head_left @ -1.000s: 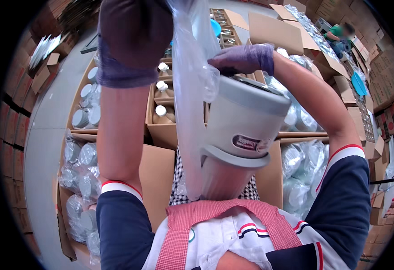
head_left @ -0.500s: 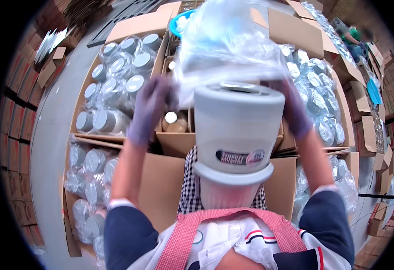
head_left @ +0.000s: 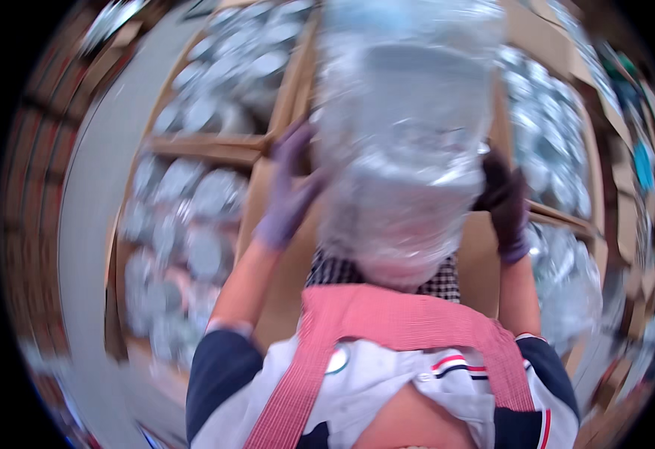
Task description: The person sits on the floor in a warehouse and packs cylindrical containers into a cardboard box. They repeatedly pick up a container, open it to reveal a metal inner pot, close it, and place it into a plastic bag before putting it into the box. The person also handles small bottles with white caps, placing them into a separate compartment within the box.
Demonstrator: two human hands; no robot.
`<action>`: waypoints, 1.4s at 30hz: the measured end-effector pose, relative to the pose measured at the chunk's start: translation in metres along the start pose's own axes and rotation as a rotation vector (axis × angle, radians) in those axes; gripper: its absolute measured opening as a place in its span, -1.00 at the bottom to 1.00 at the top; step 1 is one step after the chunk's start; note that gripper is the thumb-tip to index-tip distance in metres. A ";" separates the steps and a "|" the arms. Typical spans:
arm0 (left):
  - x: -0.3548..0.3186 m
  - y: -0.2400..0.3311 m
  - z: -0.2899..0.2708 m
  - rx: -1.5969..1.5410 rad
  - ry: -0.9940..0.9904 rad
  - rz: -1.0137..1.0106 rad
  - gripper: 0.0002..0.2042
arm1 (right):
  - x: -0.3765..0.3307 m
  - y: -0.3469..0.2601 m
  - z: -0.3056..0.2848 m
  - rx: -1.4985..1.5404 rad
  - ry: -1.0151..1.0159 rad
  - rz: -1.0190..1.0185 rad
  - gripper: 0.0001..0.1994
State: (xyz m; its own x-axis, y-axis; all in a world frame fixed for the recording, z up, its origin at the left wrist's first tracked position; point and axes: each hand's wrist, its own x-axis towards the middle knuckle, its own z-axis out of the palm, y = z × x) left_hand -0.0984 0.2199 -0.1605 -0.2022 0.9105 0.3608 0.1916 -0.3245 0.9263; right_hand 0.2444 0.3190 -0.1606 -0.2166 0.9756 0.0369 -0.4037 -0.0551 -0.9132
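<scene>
A tall grey-lidded plastic container stands upright before me, inside a clear plastic bag that covers its top and sides. A second, narrower grey-rimmed section with a pinkish lower part shows through the film below. At the bag's left side is my left hand in a purple glove, fingers and thumb apart. My right hand, gloved with a dark palm, is by the bag's right side, fingers spread toward it. Motion blurs both hands; whether the fingertips press on the film I cannot tell.
Open cardboard boxes with several bagged, grey-lidded containers stand to my left, with another box of them behind. More bagged containers fill boxes at right. Stacked cartons line the far left. A blue object shows at far right.
The clear bag has come down from above the container and now encloses it. Both hands have moved down along its sides. My view has shifted and the boxes appear higher.
</scene>
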 end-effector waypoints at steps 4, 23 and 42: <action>-0.005 -0.005 0.067 -0.242 -0.209 -0.155 0.02 | -0.006 0.032 0.030 0.033 -0.077 0.233 -0.31; -0.098 -0.061 -0.154 0.892 0.238 -0.252 -0.64 | 0.015 0.087 0.066 -1.130 -0.587 -0.311 -0.55; -0.134 -0.191 -0.263 0.864 -0.137 -0.993 -0.54 | 0.106 0.113 0.187 -1.813 -0.645 -0.458 -0.63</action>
State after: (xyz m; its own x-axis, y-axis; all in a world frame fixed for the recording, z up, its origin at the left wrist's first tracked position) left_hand -0.3604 0.0923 -0.3576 -0.5229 0.6995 -0.4871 0.5759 0.7113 0.4030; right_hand 0.0099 0.3763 -0.1840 -0.7802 0.6199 0.0837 0.6180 0.7846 -0.0494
